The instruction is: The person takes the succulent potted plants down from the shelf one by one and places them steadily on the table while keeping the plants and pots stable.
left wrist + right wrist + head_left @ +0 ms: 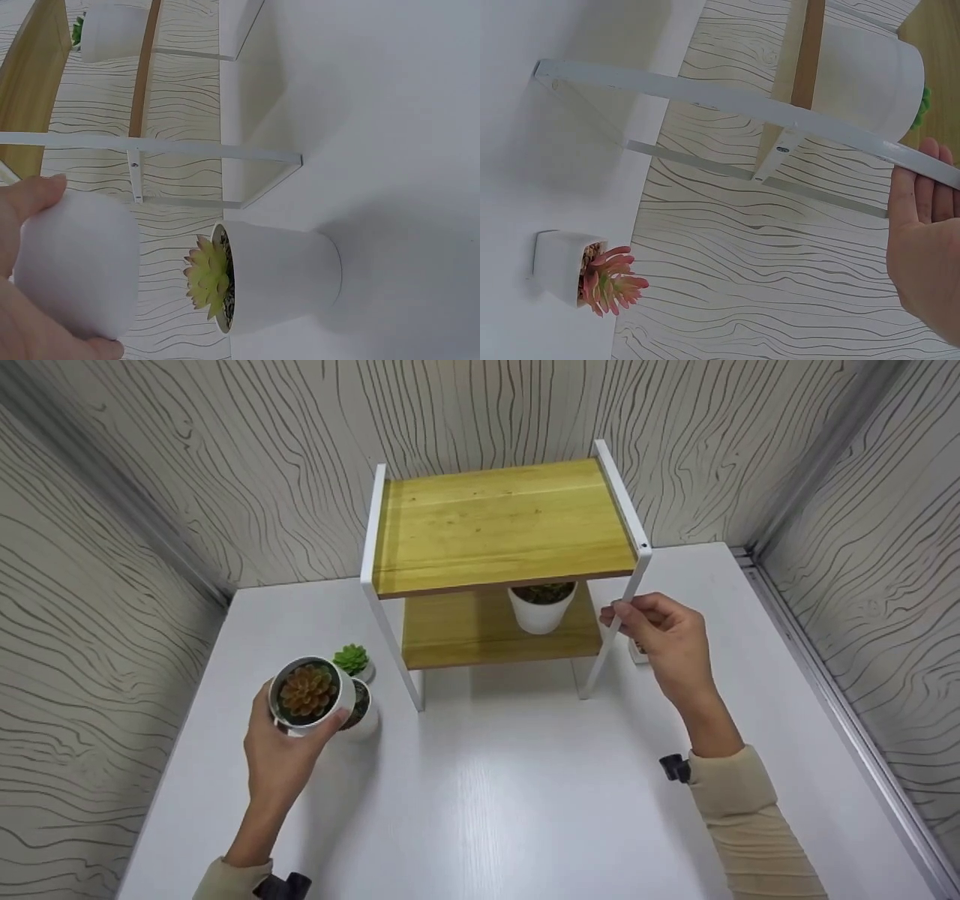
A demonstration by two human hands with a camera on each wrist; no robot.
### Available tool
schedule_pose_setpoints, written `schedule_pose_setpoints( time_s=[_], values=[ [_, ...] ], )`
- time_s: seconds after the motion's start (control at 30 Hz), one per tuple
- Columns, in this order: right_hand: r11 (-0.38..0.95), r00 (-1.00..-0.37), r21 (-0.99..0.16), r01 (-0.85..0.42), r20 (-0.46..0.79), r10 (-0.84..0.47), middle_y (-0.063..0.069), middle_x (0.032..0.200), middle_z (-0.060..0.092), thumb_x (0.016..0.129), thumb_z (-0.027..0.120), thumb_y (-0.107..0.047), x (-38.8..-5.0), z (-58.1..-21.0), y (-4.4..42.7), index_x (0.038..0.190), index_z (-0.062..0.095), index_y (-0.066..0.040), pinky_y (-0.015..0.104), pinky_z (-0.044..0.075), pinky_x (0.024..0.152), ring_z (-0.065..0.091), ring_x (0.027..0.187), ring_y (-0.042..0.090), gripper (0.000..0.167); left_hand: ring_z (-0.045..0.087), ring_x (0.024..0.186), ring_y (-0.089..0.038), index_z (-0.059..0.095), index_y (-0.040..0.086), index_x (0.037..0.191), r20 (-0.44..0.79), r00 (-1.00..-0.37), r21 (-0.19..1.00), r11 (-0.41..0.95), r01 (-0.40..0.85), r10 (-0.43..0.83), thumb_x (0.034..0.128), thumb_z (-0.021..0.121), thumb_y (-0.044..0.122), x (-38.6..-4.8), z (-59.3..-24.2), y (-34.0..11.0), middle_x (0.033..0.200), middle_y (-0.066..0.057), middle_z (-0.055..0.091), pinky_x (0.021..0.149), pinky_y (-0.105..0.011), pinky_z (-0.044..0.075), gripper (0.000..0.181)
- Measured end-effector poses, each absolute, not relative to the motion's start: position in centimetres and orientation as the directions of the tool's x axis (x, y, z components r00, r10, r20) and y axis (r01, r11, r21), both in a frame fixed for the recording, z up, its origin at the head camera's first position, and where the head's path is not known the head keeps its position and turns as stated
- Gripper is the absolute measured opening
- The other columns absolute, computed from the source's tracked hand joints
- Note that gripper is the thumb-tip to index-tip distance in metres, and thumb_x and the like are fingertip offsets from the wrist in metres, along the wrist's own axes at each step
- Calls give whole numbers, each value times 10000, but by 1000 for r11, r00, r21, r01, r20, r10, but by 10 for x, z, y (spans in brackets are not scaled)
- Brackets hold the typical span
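Note:
My left hand [281,757] grips a white pot [79,262] holding a reddish-brown succulent [307,690], lifted above the table on the left. Under it stands another white pot [285,274] with a yellow-green succulent [206,277]. My right hand [675,641] pinches the right front leg [607,652] of a two-tier shelf, thumb in front and fingers [924,196] around the back. On the lower board [457,634] sits a white pot [541,611] with a plant partly hidden by the top board [502,525].
A small pot with a bright green succulent [351,659] is left of the shelf. To its right stands a square white pot [559,266] with a pink succulent [613,281], mostly hidden in the head view. Patterned walls [480,405] enclose the white table [480,795].

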State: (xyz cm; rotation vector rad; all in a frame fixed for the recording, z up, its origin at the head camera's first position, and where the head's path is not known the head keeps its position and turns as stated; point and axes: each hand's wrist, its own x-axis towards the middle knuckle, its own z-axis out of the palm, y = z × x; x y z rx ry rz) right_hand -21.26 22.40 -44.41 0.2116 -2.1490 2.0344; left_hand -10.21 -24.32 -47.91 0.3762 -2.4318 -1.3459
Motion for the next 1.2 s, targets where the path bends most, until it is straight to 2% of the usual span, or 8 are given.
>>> schedule_pose_setpoints(
  time_s=[0.2,0.47,0.67,1.2],
  values=[
    [57,-977,-976,-211,212,16,-12,992,827,994,742,-243,-212,-445,225,1117,708,75,210,620,911,795,1002,119,343,487,1445,-352,377,23,1576,165,-897,873,483,-61,-411,825,910,192,-108,-482,-253,1551,-185,501,1170,-611,440,936],
    [4,-976,-977,-213,213,35,7,971,828,986,753,-198,-211,-445,226,1096,701,93,202,620,830,802,980,140,315,454,1483,-356,348,50,1602,144,-877,873,476,-105,-458,841,898,270,-121,-490,-271,1572,-179,489,1168,-634,421,964],
    [-3,-976,-976,-218,217,31,8,982,826,986,752,-197,-212,-446,226,1106,694,102,249,618,957,799,987,143,327,446,1484,-363,343,49,1606,136,-853,876,464,-135,-504,831,902,285,-131,-495,-282,1569,-187,488,1180,-633,391,984],
    [24,-977,-977,-210,210,22,-9,979,823,991,746,-216,-212,-445,224,1109,697,92,240,612,967,795,989,122,333,440,1489,-382,335,43,1603,116,-836,875,453,-169,-536,832,902,346,-157,-504,-292,1572,-202,477,1196,-645,369,1005]
  ],
)
